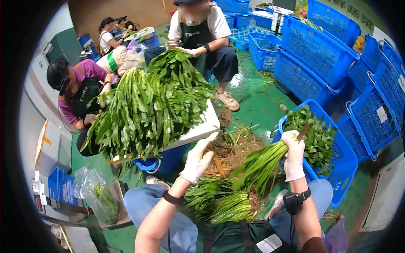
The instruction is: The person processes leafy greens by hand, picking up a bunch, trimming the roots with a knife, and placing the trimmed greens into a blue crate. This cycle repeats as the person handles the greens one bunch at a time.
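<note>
White gloves cover both of my hands. My right hand (pixel 294 154) is closed around the stem ends of a bunch of long green leaves (pixel 260 166), whose tips hang down to the left; a brown stick-like piece (pixel 303 131) juts up from the same fist. My left hand (pixel 198 159) is raised with fingers apart and nothing in it, close to the corner of a white foam tray (pixel 202 126). Below both hands, more leafy bunches (pixel 221 198) lie between my knees. A large heap of long leaves (pixel 143 105) covers the foam tray.
A blue basket of leafy greens (pixel 339 168) stands at my right, with stacked blue crates (pixel 314 50) behind. Roots and scraps (pixel 236 147) cover the floor ahead. One person (pixel 202 33) sits across the heap, another (pixel 82 90) at its left. A plastic bag (pixel 103 198) lies lower left.
</note>
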`<action>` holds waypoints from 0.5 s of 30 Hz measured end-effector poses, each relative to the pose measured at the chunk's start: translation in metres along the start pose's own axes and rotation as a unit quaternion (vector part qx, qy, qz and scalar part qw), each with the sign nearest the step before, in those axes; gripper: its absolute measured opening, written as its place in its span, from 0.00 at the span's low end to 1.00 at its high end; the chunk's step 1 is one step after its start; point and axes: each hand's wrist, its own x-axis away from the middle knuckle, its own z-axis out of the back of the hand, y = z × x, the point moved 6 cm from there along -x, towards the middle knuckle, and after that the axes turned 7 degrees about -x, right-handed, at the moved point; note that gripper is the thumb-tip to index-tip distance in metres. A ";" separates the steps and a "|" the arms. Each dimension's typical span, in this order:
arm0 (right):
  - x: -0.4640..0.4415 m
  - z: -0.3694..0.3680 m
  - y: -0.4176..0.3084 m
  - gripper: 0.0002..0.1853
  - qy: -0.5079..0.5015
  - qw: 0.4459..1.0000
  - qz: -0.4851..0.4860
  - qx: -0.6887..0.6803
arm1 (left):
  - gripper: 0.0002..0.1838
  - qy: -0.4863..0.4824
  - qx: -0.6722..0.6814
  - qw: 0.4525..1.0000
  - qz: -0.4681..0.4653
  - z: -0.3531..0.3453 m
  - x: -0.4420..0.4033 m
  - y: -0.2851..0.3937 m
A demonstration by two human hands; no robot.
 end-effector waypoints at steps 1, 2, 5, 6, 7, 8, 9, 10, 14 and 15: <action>0.010 -0.013 0.003 0.05 -0.039 0.999 -0.012 -0.002 | 0.33 -0.028 0.107 0.993 0.040 -0.004 -0.002 0.010; 0.024 -0.030 0.005 0.04 -0.079 0.997 -0.025 -0.003 | 0.39 -0.056 0.207 0.969 0.124 -0.013 0.002 0.032; 0.055 -0.060 0.012 0.05 -0.093 0.992 -0.080 -0.030 | 0.65 -0.131 0.028 0.991 -0.012 -0.052 0.013 0.046; 0.063 -0.071 0.014 0.06 -0.106 0.988 -0.086 -0.070 | 0.66 -0.146 -0.069 0.986 -0.031 -0.070 0.020 0.048; 0.071 -0.078 0.015 0.06 -0.101 0.985 -0.100 -0.096 | 0.63 -0.146 -0.036 0.988 -0.035 -0.082 0.026 0.052; 0.076 -0.082 0.015 0.07 -0.099 0.981 -0.115 -0.122 | 0.57 -0.146 0.132 0.980 0.037 -0.085 0.032 0.061; 0.078 -0.082 0.013 0.07 -0.113 0.982 -0.098 -0.116 | 0.50 -0.132 0.127 0.971 0.157 -0.094 0.042 0.047; 0.078 -0.082 0.010 0.06 -0.125 0.983 -0.079 -0.110 | 0.43 -0.093 0.088 0.978 0.164 -0.099 0.044 0.039; 0.078 -0.095 -0.011 0.08 -0.129 0.980 -0.118 -0.098 | 0.29 -0.092 0.167 0.976 0.108 -0.092 0.040 0.050; 0.079 -0.102 -0.018 0.13 -0.171 0.970 -0.147 -0.092 | 0.30 -0.096 0.152 0.974 0.136 -0.081 0.037 0.054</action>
